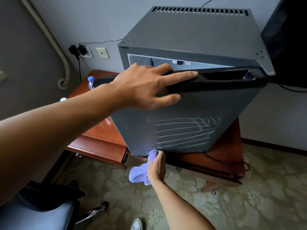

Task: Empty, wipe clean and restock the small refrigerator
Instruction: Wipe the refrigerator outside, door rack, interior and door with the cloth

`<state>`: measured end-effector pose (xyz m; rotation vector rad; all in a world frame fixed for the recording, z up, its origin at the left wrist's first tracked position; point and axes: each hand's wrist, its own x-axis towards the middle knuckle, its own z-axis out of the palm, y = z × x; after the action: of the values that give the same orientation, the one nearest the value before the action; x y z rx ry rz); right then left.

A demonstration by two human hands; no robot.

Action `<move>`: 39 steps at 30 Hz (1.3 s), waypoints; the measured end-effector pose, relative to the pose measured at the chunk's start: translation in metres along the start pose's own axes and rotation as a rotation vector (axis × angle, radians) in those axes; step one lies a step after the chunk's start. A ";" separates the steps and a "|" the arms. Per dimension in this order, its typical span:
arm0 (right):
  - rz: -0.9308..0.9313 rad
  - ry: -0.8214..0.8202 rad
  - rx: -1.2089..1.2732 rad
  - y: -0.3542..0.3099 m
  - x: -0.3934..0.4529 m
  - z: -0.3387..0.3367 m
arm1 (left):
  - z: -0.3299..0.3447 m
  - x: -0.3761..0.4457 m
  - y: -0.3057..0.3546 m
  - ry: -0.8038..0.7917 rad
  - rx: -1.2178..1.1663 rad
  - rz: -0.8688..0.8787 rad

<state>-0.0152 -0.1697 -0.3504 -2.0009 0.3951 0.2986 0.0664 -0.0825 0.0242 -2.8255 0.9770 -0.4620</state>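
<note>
Head camera looks down on the small refrigerator (191, 39), a dark grey box standing on a reddish wooden desk (99, 143) against the wall. Its door (182, 123) is ajar, and through the gap at the top I see only a strip of pale interior, so I cannot tell whether the shelves are emptied.

My left hand (146, 85) lies spread across the door's top edge, fingers straight along the black handle recess (216, 78), steadying it. My right hand (157, 165) grips a bunched lilac cloth (139, 173) and presses it against the door's bottom edge. Pale, damp-looking wipe streaks (182, 131) cross the lower half of the door front, so I judge I am well into the wiping stage, working the outside.

Two water bottles (90, 82) stand on the desk behind my left forearm, which suggests the emptying is done. Restocking looks not yet begun.
</note>
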 end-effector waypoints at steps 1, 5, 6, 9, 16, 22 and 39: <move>0.036 0.068 0.033 0.003 0.005 -0.010 | 0.000 0.000 -0.001 0.000 -0.005 -0.003; 0.090 0.352 0.101 0.024 0.048 -0.078 | 0.002 0.000 -0.002 0.005 0.001 0.007; 0.120 0.428 0.115 0.032 0.061 -0.093 | 0.002 0.000 -0.002 0.008 0.006 0.009; 0.124 0.424 0.158 0.042 0.079 -0.099 | 0.001 0.002 -0.004 0.009 0.000 0.008; -0.047 0.127 0.227 0.015 0.021 0.023 | 0.000 0.002 0.000 -0.008 0.029 -0.023; -0.082 -0.314 0.090 -0.023 -0.031 0.091 | 0.001 0.002 0.000 0.002 0.041 -0.038; 0.256 0.689 0.380 0.051 0.110 -0.159 | 0.004 0.006 -0.008 0.039 0.042 0.011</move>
<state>0.0715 -0.3494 -0.3634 -1.6267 1.0612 -0.3109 0.0770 -0.0798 0.0240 -2.7825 0.9776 -0.5313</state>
